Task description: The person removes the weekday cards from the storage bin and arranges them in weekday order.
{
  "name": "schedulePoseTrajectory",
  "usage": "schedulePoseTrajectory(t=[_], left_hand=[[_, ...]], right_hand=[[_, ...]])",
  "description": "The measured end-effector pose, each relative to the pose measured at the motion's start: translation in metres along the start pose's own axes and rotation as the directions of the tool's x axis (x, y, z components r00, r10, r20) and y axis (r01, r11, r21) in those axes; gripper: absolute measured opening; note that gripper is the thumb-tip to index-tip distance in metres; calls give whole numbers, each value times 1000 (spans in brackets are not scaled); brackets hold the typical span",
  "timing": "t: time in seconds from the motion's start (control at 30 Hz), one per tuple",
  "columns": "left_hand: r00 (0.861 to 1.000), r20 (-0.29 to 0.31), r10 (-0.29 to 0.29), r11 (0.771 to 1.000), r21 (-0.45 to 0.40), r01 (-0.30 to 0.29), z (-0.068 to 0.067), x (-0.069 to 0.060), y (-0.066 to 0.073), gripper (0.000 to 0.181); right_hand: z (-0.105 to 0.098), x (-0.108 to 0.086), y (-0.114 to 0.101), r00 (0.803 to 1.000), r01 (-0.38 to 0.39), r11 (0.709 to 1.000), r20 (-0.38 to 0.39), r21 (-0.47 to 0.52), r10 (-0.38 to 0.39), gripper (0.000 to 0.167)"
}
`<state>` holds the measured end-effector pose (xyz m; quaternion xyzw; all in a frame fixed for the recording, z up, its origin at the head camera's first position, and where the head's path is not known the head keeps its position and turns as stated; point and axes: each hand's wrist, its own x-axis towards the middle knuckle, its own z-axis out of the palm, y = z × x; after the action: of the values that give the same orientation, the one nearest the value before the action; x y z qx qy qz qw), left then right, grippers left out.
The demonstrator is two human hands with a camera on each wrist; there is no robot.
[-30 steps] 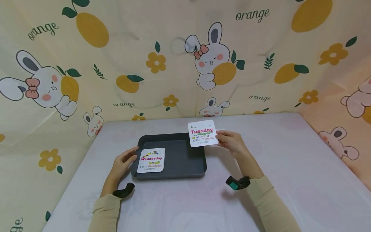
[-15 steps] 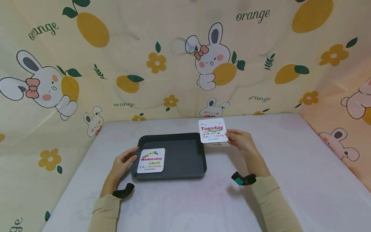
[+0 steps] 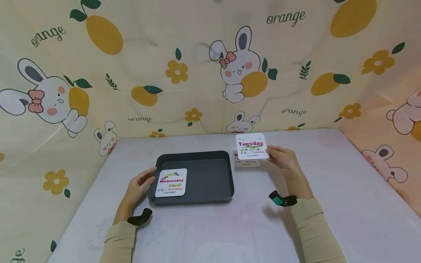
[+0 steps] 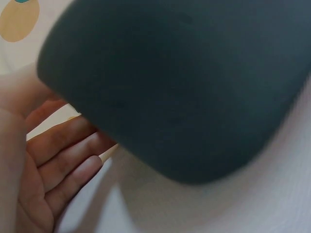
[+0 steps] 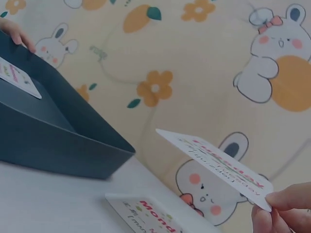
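I observe the left hand (image 3: pixel 137 185), fingers loosely extended, touching the left rim of the tray (image 3: pixel 208 179), which contains one item: the Wednesday card (image 3: pixel 171 183), at its left end. Right of the tray, the Monday card (image 3: pixel 247 164) lies on the table (image 3: pixel 210 233), partly hidden by the Tuesday card (image 3: pixel 251 146), raised in the right hand's (image 3: pixel 284 160) pinch; one second earlier, the latter card overlapped the tray's far right corner.
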<state>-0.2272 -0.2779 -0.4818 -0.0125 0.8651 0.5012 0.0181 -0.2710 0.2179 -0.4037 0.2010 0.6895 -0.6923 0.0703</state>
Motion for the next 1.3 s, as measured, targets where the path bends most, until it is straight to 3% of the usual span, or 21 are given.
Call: schedulePoseTrajectory(t=[0.1, 0.33, 0.5, 0.63, 0.73, 1.0, 1.3], left_hand=[[1000, 1, 1, 1000, -1, -1, 1, 0, 0, 46], [1000, 4, -5, 1000, -16, 5, 3, -1, 1, 46], [1000, -7, 25, 1000, -16, -25, 4, -1, 0, 45], [997, -9, 82, 996, -40, -82, 4, 0, -3, 44], [995, -9, 97, 994, -40, -98, 3, 1, -4, 44], [998, -8, 65, 998, -16, -65, 0, 1, -4, 45], [996, -12, 85, 996, -29, -85, 0, 1, -5, 45]], right_hand=[[-6, 2, 0, 1000, 3, 999, 1, 33, -3, 42], [-21, 9, 4, 1000, -30, 994, 1, 105, 30, 6], [-31, 16, 10, 998, -58, 996, -9, 70, 58, 7], [-38, 22, 13, 996, -85, 996, -39, -32, 83, 43], [-43, 26, 14, 994, -98, 992, -53, -79, 94, 56], [-56, 33, 15, 992, -115, 989, -56, -87, 111, 59], [-64, 39, 16, 987, -151, 986, -74, -72, 145, 58]])
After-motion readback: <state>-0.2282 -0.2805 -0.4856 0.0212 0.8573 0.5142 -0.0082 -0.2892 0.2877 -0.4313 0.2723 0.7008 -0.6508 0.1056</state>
